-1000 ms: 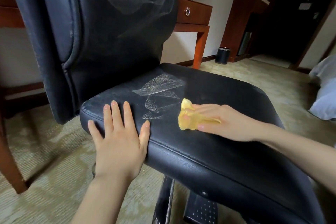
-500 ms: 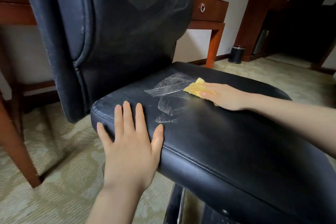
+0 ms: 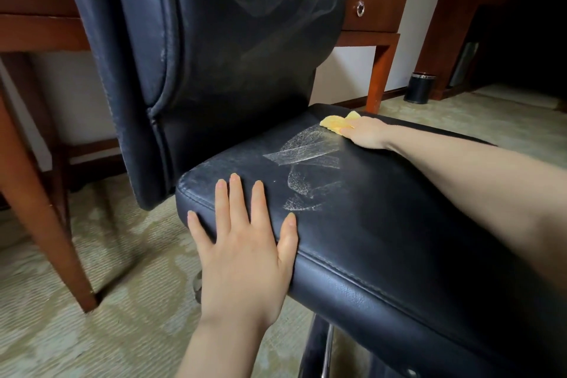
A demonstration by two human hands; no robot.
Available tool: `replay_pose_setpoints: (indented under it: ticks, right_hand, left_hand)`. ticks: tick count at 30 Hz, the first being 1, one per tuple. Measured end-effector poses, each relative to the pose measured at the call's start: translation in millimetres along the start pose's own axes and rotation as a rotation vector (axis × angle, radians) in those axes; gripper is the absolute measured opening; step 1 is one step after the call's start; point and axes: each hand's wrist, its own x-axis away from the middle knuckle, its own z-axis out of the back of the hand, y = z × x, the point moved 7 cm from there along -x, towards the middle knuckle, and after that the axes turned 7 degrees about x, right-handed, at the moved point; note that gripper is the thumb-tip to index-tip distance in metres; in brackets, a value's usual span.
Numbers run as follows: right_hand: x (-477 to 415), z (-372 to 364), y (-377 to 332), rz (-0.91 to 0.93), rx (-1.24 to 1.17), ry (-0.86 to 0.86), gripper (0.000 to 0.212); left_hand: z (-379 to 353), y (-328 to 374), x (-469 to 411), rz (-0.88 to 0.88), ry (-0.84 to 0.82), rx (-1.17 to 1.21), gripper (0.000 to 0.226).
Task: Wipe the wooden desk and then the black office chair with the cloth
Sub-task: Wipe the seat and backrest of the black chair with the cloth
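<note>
On the seat's far edge: yellow cloth (image 3: 336,123), bunched into a wad, touching the leather near the back corner.
Cloth axis: long side lies roughly along that far edge; one corner pokes up on the far side (rest is under the hand).
Right hand (image 3: 366,132): on top of the cloth, pressing it to the seat. Seen from the wrist end, so cannot tell if the fingers curl round it or lie flat.
Left hand (image 3: 245,248): released, flat, fingers spread on the near seat edge, grasping nothing, bracing.
Seat (image 3: 383,224): black; long axis runs from the backrest at view left out toward lower right, so the chair faces right.
Backrest (image 3: 230,55): upright, hazy wipe marks high up.
Streaks (image 3: 306,147): pale patches mid-seat, between the two hands.
Step, my read: seat wipe, partly done.
Doing it well: overlapping strokes along the seat's length, even pressure, cloth flattened for more contact, pass through the pale patches and into the seam; left hand braces so the chair won't roll or swivel.
Desk (image 3: 372,18): wooden, behind the chair.
Bin (image 3: 419,87): dark, on carpet (image 3: 92,316), near the far desk leg.
</note>
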Motion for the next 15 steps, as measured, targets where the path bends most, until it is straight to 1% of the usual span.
replay_pose_setpoints:
  ticks: [4,7,9,12,15]
  right_hand:
    - [23,4,0,0.054,-0.025,-0.043,0.054]
    - [48,6,-5,0.135,-0.091,-0.08,0.055]
    - [71,6,-12,0.218,-0.126,-0.087,0.052]
    - [110,6,-31,0.387,-0.239,-0.072,0.039]
    - [151,8,-49,0.567,-0.303,-0.042,0.035]
  left_hand:
    - [0,-1,-2,0.008,0.027,0.029,0.088]
    - [1,-3,-2,0.01,0.052,0.053,0.087]
    - [2,-4,-4,0.006,0.066,0.08,0.086]
    - [2,-5,-5,0.007,0.069,0.124,0.071]
    - [1,-7,-5,0.007,0.068,0.129,0.066]
